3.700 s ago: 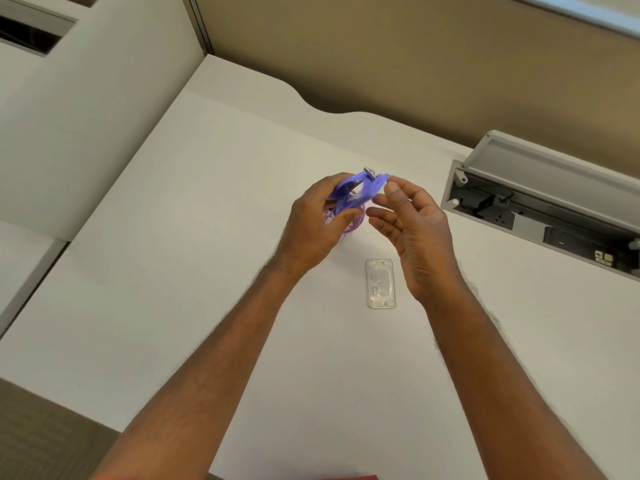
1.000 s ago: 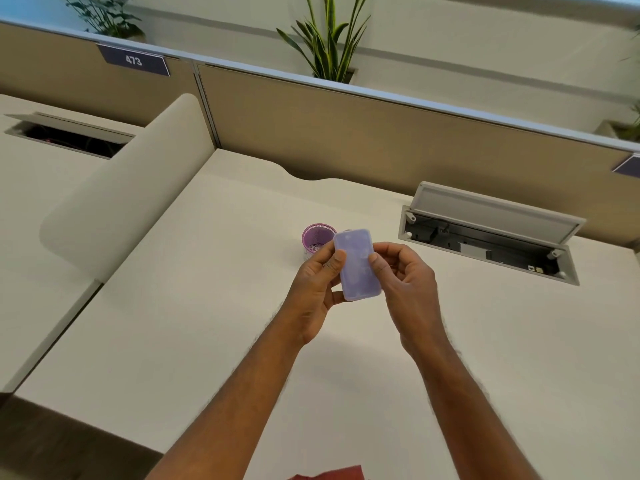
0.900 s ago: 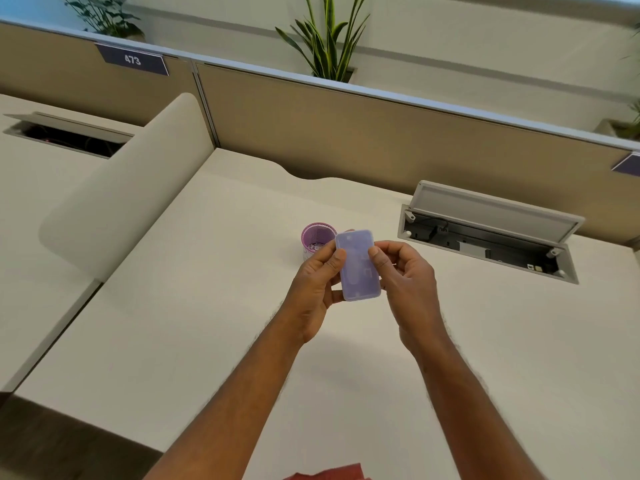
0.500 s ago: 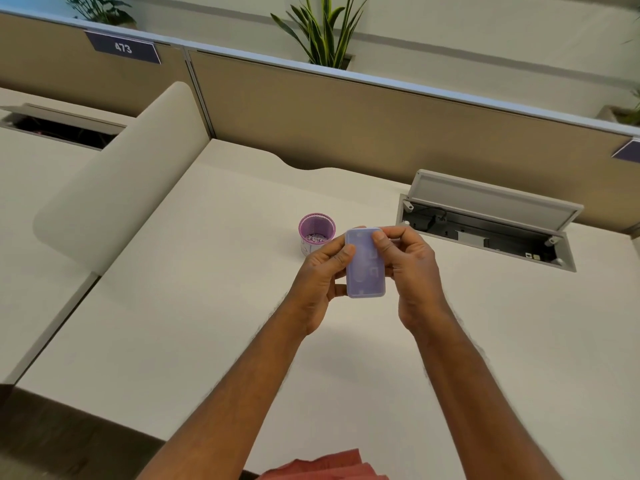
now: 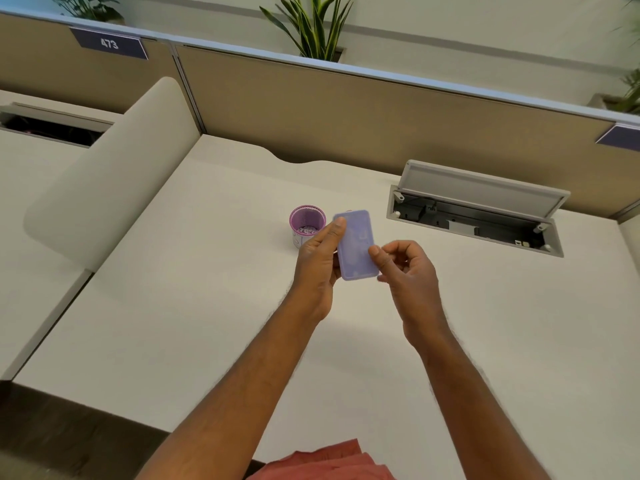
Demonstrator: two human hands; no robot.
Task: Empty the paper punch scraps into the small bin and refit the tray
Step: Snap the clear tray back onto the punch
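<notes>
A purple paper punch [image 5: 356, 244] is held above the white desk [image 5: 173, 306] with its flat underside, the tray face, turned towards me. My left hand [image 5: 320, 252] grips it along its left edge. My right hand [image 5: 405, 265] sits at its right edge with curled fingers, and only the thumb tip touches the punch. The small purple mesh bin [image 5: 307, 223] stands on the desk just behind my left hand, with paper scraps visible inside.
An open cable hatch [image 5: 474, 216] with its raised lid lies in the desk to the right. A tan partition [image 5: 346, 109] closes off the back, and a curved white divider [image 5: 110, 178] stands on the left. The desk's front edge is near my body.
Both hands pressed on the punch half a second ago. My right hand has since loosened and drawn back to the right, leaving the punch in my left hand.
</notes>
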